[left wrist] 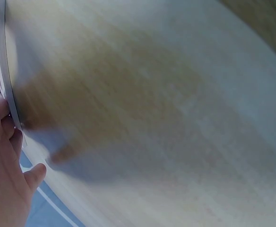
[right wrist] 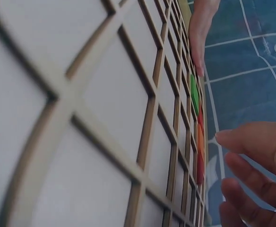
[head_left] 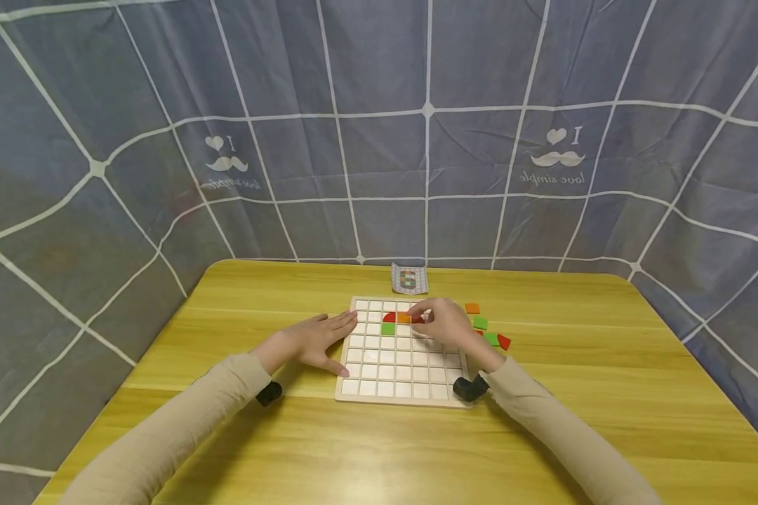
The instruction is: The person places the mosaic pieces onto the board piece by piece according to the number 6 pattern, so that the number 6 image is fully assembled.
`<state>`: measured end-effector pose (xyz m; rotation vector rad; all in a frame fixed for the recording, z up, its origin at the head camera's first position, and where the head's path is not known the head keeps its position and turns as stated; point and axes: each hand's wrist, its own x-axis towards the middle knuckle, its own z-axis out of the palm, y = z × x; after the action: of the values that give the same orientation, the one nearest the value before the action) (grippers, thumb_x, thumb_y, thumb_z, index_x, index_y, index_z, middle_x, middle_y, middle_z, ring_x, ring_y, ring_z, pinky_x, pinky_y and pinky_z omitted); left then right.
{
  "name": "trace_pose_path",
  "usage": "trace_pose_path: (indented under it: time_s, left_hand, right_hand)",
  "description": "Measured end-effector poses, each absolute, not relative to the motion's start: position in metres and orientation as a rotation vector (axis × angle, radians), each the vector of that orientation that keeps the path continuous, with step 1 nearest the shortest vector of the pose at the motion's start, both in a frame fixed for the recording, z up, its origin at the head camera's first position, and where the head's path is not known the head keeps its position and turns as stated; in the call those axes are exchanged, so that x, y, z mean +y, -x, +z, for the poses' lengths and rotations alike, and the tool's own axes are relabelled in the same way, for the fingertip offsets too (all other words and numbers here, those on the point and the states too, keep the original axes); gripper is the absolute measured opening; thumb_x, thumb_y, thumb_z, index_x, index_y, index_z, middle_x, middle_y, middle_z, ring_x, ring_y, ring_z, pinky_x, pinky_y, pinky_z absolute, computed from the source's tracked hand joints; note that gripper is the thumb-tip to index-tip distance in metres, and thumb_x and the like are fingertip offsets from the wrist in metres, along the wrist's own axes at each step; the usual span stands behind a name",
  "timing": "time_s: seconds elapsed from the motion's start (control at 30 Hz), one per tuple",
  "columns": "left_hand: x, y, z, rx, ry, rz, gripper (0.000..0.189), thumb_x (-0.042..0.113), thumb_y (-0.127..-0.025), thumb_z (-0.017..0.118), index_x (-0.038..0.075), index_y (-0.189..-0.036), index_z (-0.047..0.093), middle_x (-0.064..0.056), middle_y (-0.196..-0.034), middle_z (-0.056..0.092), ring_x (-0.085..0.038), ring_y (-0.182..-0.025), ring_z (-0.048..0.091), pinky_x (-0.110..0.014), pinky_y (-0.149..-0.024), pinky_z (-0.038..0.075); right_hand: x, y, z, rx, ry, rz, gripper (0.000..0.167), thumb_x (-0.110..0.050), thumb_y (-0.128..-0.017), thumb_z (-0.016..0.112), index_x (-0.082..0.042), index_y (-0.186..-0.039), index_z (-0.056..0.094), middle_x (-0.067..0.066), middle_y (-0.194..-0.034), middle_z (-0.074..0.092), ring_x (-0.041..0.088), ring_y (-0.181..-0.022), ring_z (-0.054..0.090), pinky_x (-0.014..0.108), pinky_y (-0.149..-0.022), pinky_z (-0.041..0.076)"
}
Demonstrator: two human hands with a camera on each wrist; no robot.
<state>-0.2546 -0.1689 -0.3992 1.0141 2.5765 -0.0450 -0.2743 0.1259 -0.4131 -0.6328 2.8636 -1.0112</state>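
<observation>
A wooden grid board (head_left: 379,370) lies on the table. Near its far side sit a curved red tile (head_left: 389,317), an orange tile (head_left: 403,318) and another red tile (head_left: 417,320) in a row, with a green tile (head_left: 388,330) below the first red one. Spread fingers of my left hand (head_left: 316,341) rest along the board's left edge. Over the right end of the row, my right hand (head_left: 445,322) has its fingertips right at the second red tile. In the right wrist view, loosely bent fingers (right wrist: 254,177) show nothing between them, beside the red tile (right wrist: 200,165) in its cell.
Right of the board lie several loose tiles, among them an orange one (head_left: 472,308), a green one (head_left: 481,322) and a red one (head_left: 504,341). A printed pattern card (head_left: 409,278) is behind the board. A grey checked cloth (head_left: 379,154) hangs around the table.
</observation>
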Motion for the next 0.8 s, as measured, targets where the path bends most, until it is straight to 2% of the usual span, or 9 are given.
trace_pose_path:
  time_s: [0.17, 0.4, 0.6, 0.8]
  left_hand:
    - [-0.169, 0.254, -0.399, 2.578, -1.008, -0.033, 0.106, 0.068, -0.083, 0.056, 0.005, -0.155, 0.01, -0.013, -0.163, 0.003, -0.027, -0.151, 0.009, -0.053, -0.12, 0.015]
    - [-0.169, 0.255, -0.4, 2.573, -1.002, -0.042, 0.106, 0.068, -0.083, 0.055, 0.005, -0.155, 0.009, -0.012, -0.163, 0.002, -0.027, -0.151, 0.008, -0.053, -0.12, 0.014]
    - [-0.17, 0.256, -0.403, 2.57, -0.989, -0.045, 0.106, 0.07, -0.083, 0.055, 0.009, -0.155, 0.008, -0.009, -0.163, 0.001, -0.024, -0.151, 0.006, -0.052, -0.121, 0.014]
    - [-0.17, 0.257, -0.404, 2.58, -1.012, -0.017, 0.106, 0.07, -0.083, 0.055, 0.008, -0.155, 0.009, -0.01, -0.163, 0.002, -0.025, -0.151, 0.008, -0.053, -0.12, 0.015]
  right_hand:
    - [0.14, 0.273, -0.411, 2.84, 0.644, -1.081, 0.024, -0.015, -0.084, 0.072, -0.012, -0.108, 0.073, 0.007, -0.104, 0.072, 0.011, -0.057, 0.048, 0.023, -0.046, 0.032]
    - [0.16, 0.27, -0.408, 2.925, 0.621, -1.033, 0.025, -0.018, -0.084, 0.073, -0.012, -0.108, 0.073, 0.006, -0.102, 0.072, 0.011, -0.066, 0.054, 0.025, -0.05, 0.039]
    - [0.18, 0.269, -0.408, 2.937, 0.574, -1.042, 0.027, -0.017, -0.085, 0.072, -0.009, -0.111, 0.072, 0.009, -0.105, 0.072, 0.016, -0.072, 0.058, 0.026, -0.048, 0.04]
    - [0.201, 0.27, -0.409, 2.964, 0.575, -1.052, 0.027, -0.014, -0.085, 0.072, -0.006, -0.111, 0.071, 0.012, -0.106, 0.072, 0.022, -0.082, 0.063, 0.027, -0.059, 0.047]
